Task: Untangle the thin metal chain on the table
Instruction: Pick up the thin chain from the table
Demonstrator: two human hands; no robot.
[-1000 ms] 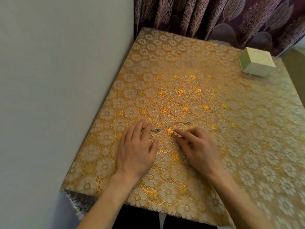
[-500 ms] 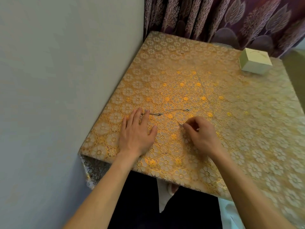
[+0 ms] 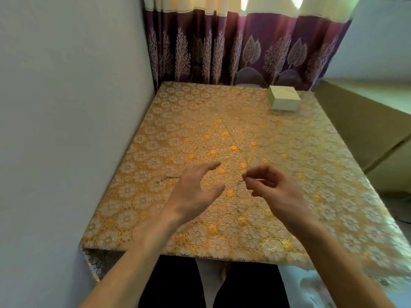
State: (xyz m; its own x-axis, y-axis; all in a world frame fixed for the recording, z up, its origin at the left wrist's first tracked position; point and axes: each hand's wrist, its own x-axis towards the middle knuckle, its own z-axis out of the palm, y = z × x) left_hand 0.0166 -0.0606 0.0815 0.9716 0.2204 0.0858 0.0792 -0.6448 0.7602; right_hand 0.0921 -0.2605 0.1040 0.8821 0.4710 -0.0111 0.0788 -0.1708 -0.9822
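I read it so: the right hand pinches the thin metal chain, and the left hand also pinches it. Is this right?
Not quite. In the head view the right hand pinches the thin metal chain, but the left hand has straight fingers and holds nothing.

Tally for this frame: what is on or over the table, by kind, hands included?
chain: 1
box: 1
hands: 2, the left hand and the right hand
Total: 4
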